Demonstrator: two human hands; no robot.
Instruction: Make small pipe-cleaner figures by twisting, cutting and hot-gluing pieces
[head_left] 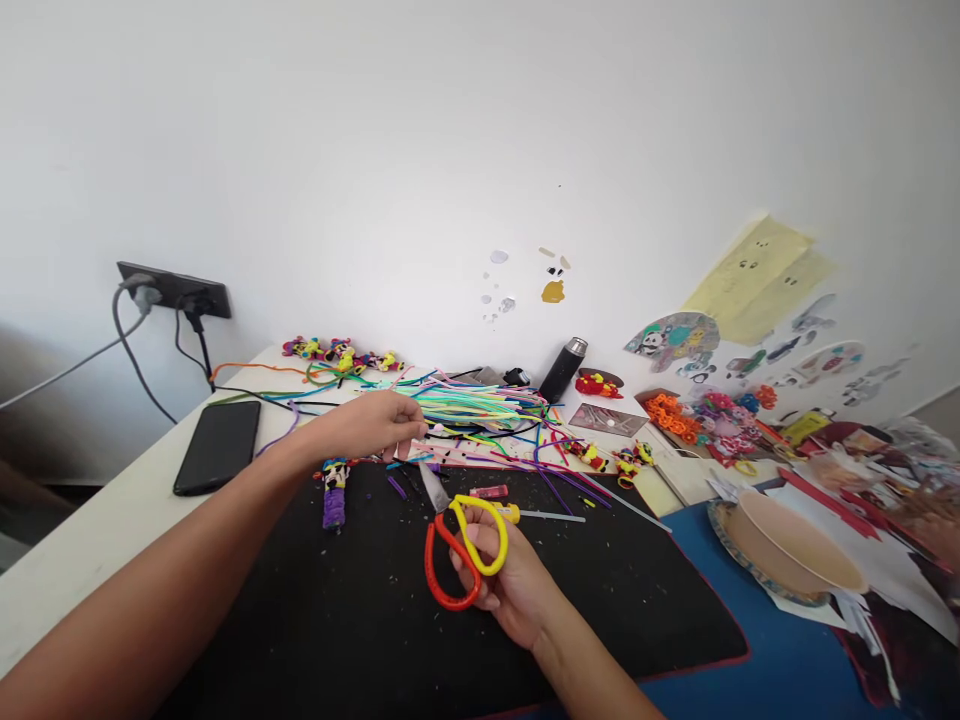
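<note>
My right hand (514,580) is closed around scissors (433,488) with one red and one yellow handle loop, their blades pointing away from me. Over the near edge of the pipe cleaner bundle (472,405), my left hand (382,425) has its fingertips pinched together. Something small and pale shows at those fingertips, too small to name. Below that hand, a small figure with a purple wrapped body (334,505) lies on the black mat (352,610). Short purple pieces (397,487) and a red lighter (489,491) lie near the blades.
A black phone (217,447) lies at left, below a wall power strip (174,289). At the back stand a black flask (564,370) and a white box (607,412). Small colourful figures (341,355) lie along the wall. A bowl (799,545) and another person's hands (930,510) are at right.
</note>
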